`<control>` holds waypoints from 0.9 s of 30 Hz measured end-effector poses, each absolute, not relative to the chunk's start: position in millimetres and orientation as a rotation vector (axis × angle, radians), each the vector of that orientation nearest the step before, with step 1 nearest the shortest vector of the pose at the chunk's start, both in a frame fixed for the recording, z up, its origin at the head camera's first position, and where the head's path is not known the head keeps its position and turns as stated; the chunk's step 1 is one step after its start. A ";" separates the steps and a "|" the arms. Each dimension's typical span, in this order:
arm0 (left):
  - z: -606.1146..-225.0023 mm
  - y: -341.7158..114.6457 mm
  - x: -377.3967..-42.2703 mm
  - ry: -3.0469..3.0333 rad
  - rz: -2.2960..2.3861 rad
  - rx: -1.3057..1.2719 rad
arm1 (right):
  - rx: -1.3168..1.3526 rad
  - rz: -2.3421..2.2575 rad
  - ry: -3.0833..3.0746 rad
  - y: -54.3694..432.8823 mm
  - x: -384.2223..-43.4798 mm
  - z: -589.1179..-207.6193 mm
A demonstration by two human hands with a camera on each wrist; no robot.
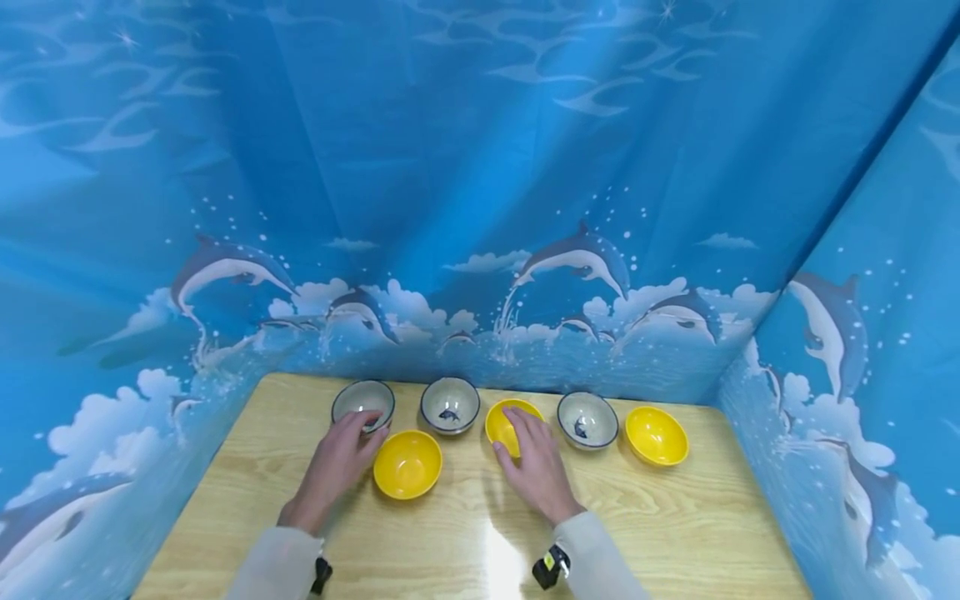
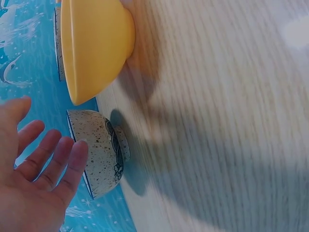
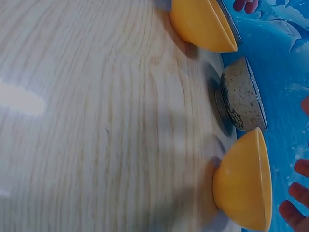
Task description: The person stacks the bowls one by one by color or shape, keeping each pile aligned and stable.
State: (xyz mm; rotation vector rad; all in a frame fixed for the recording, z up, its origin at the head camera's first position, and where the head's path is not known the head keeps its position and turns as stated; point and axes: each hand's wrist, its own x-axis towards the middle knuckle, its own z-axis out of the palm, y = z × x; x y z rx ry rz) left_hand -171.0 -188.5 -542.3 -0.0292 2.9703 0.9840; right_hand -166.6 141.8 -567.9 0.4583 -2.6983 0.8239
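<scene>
My left hand (image 1: 337, 460) hovers at the leftmost grey speckled bowl (image 1: 363, 395), fingers over its near rim. In the left wrist view the fingers of that hand (image 2: 36, 179) are spread and loosely bent beside the bowl's (image 2: 99, 150) rim. Over the middle yellow bowl (image 1: 498, 427) reaches my right hand (image 1: 534, 465), partly covering it. Its fingertips (image 3: 300, 193) show apart from the yellow bowl (image 3: 241, 183) in the right wrist view. Both hands hold nothing. Just right of the left hand, another yellow bowl (image 1: 408, 465) sits nearer the front.
Between the hands, at the back, stands a second grey bowl (image 1: 450, 407) with a dark fish motif. To the right are a third grey bowl (image 1: 588, 421) and a yellow bowl (image 1: 656, 436). Dolphin-printed curtains (image 1: 450, 208) border the wooden table (image 1: 675, 533) behind and at the sides.
</scene>
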 end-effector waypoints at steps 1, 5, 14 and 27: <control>-543.1 -188.1 -170.0 2.964 0.993 -0.037 | 0.457 0.831 -2.696 140.2 -165.9 -568.8; -546.7 -187.9 -168.0 2.952 1.028 -0.048 | 0.449 0.881 -2.685 134.4 -163.4 -571.7; -557.5 -189.2 -163.8 2.946 1.074 -0.084 | 0.487 0.990 -2.693 115.8 -156.8 -578.6; -570.4 -186.6 -161.0 2.881 1.146 -0.149 | 0.547 0.941 -2.591 98.0 -153.4 -581.4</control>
